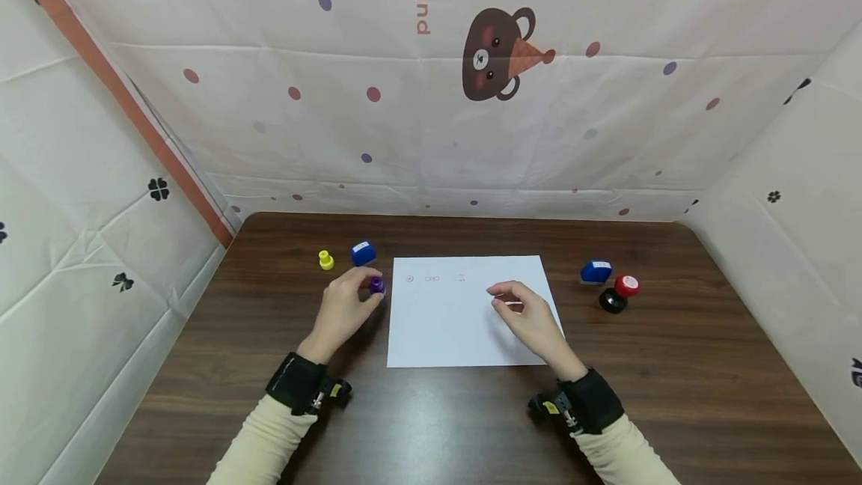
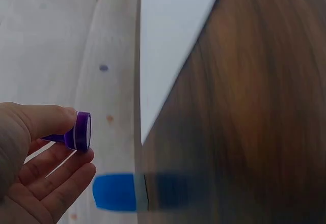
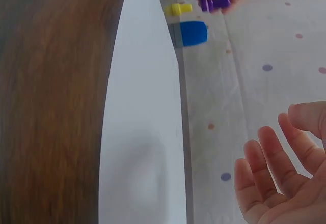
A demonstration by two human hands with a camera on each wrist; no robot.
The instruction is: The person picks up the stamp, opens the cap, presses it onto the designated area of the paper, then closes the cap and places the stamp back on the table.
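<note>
1. Dotted cloth (image 1: 404, 126) hangs behind a wooden bench (image 1: 417, 432).
2. Left hand (image 1: 340, 313) fingers pinch a purple stamp (image 1: 376, 285) just left of the paper (image 1: 444, 328); a loose pinch might let it twist or drop.
3. Right hand (image 1: 533, 322) holds nothing, thumb and fingers apart above the paper; brushing it might shift it.
4. Yellow stamp (image 1: 326, 260) and blue stamp (image 1: 364, 253) might topple if left knuckles catch them.

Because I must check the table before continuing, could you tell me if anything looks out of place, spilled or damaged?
Nothing stands out. The paper lies flat, its small marks in a row; the yellow stamp stands upright; the left hand pinches the purple stamp. No spill or damage shows.
</note>
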